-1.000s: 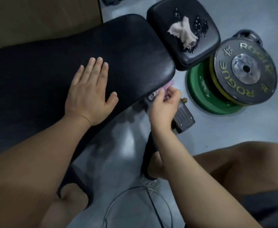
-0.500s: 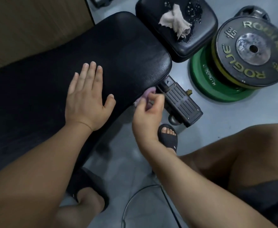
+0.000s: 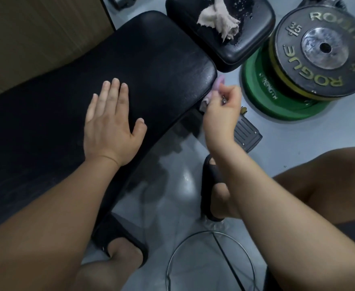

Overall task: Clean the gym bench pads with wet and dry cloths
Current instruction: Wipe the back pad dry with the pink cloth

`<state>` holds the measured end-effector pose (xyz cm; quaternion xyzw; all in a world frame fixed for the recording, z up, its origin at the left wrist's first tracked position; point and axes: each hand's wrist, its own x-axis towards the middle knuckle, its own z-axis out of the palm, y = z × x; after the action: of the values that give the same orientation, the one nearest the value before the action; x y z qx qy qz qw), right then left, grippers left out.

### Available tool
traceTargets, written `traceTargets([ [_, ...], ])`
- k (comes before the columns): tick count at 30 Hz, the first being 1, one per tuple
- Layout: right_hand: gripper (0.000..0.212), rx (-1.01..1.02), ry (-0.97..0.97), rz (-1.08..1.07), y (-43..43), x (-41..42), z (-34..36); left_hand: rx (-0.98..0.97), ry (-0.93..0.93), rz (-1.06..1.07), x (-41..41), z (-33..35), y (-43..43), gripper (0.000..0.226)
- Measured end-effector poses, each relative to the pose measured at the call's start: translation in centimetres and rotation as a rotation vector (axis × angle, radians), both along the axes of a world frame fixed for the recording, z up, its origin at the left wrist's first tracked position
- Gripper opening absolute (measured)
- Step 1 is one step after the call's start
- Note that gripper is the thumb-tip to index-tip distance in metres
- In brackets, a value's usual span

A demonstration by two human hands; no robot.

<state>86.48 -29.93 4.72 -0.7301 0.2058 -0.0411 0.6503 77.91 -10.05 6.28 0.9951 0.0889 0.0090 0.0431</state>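
A: Where is the cleaning cloth now?

B: The small pink cloth (image 3: pixel 219 82) is pinched in the right hand (image 3: pixel 220 111), fingers curled round it. It is pressed on the side edge of the long black leather bench pad (image 3: pixel 151 59), at its rounded corner.

A: And the other hand?

B: The left hand (image 3: pixel 111 124) lies flat on top of the long pad, fingers straight and close together, thumb out. It holds nothing.

A: Is there another cloth?

B: A crumpled beige cloth (image 3: pixel 216 19) lies on the small black square seat pad (image 3: pixel 254 40), just past the long pad. Water drops sit on that pad round the cloth.

A: So how much is done?

B: I think about the middle. The top of the long pad has no drops, but I cannot tell if it was wiped. The small pad looks wet, so it needs a dry wipe yet.

A: Is there room to move?

B: Not much on the right. The black round weight plate (image 3: pixel 294 59) lies on a green weight plate (image 3: pixel 260 91) near the hand, and the black ribbed metal bench foot (image 3: pixel 247 133) is just beside the wrist. The corner of the pad is round, so the cloth can slide round it. Nearer the body the grey floor (image 3: pixel 172 196) is open beside a foot in a black sandal (image 3: pixel 208 181)
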Motion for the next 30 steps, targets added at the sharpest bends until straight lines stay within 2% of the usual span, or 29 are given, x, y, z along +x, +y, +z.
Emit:
traceTargets([
  [4,0.004,0.028,0.065,-0.019,-0.2,0.2,-1.0,-0.006,0.007,-0.001,-0.1,-0.1,0.1,0.078],
  [7,0.006,0.058,0.124,-0.020,1.7,-2.7,-2.0,-0.025,0.004,-0.001,-0.1,0.0,0.1,0.077],
  [9,0.006,0.102,0.166,0.043,3.6,-6.0,-2.4,-0.027,0.008,0.003,-0.2,0.2,-0.1,0.077],
  [13,0.012,0.149,0.208,0.303,5.7,-12.7,-1.5,-0.035,0.066,0.006,-0.2,0.9,-0.3,0.075],
  [15,0.012,0.174,0.190,0.313,4.8,-11.9,-0.5,-0.083,0.127,0.011,-0.2,1.8,-0.3,0.074],
  [18,0.010,0.227,0.133,0.120,3.0,-7.9,0.4,-0.175,0.258,0.016,-1.6,3.8,0.2,0.069],
  [20,0.008,0.145,0.152,0.113,3.6,-7.8,0.0,-0.195,0.343,0.013,-4.0,5.1,0.8,0.067],
  [23,0.021,0.109,0.116,0.295,6.3,-13.3,-1.9,-0.182,0.469,0.059,-8.2,6.5,1.4,0.065],
  [26,0.027,0.120,0.081,0.494,6.4,-17.1,-2.4,-0.149,0.603,0.225,-11.8,7.2,1.9,0.063],
  [30,0.029,0.124,0.037,0.172,4.4,-11.5,0.5,-0.270,0.656,0.384,-15.2,7.3,1.9,0.063],
])
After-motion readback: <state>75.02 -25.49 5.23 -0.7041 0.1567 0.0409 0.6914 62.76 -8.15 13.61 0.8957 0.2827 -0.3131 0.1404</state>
